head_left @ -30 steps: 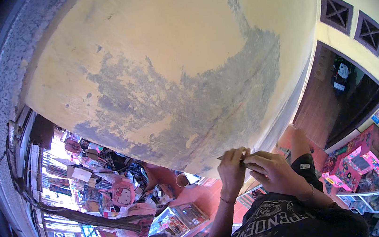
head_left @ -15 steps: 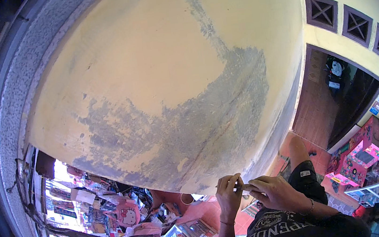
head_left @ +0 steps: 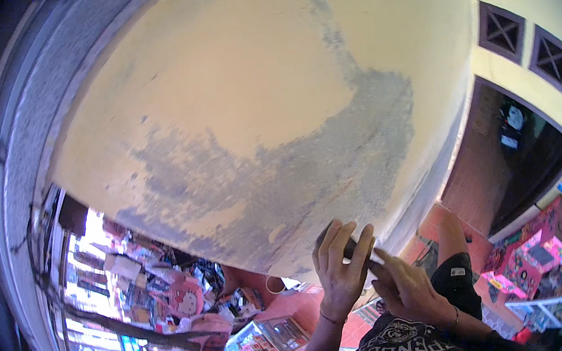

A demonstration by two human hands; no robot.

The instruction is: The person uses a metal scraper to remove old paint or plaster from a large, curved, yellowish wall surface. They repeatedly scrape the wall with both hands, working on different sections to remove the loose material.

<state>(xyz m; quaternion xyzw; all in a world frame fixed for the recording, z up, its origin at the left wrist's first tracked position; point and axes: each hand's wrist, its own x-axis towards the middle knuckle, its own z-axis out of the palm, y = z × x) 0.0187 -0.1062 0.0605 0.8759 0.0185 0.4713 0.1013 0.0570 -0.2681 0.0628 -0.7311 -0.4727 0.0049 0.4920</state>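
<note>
Piece (head_left: 350, 246), dark and flat, is clamped in the left hand (head_left: 338, 277) before the yellow wall's (head_left: 241, 75) lower edge; right hand (head_left: 411, 293) meets its near end, pinching or not I cannot tell; probably light, stiffish, best held by its edges

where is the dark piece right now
In the head view, low and right of centre, the dark piece is in the left hand, with the right hand close on its right.

Dk flat pc (head_left: 350, 247), tilted, held under fingers of L hand (head_left: 338, 284).
</note>
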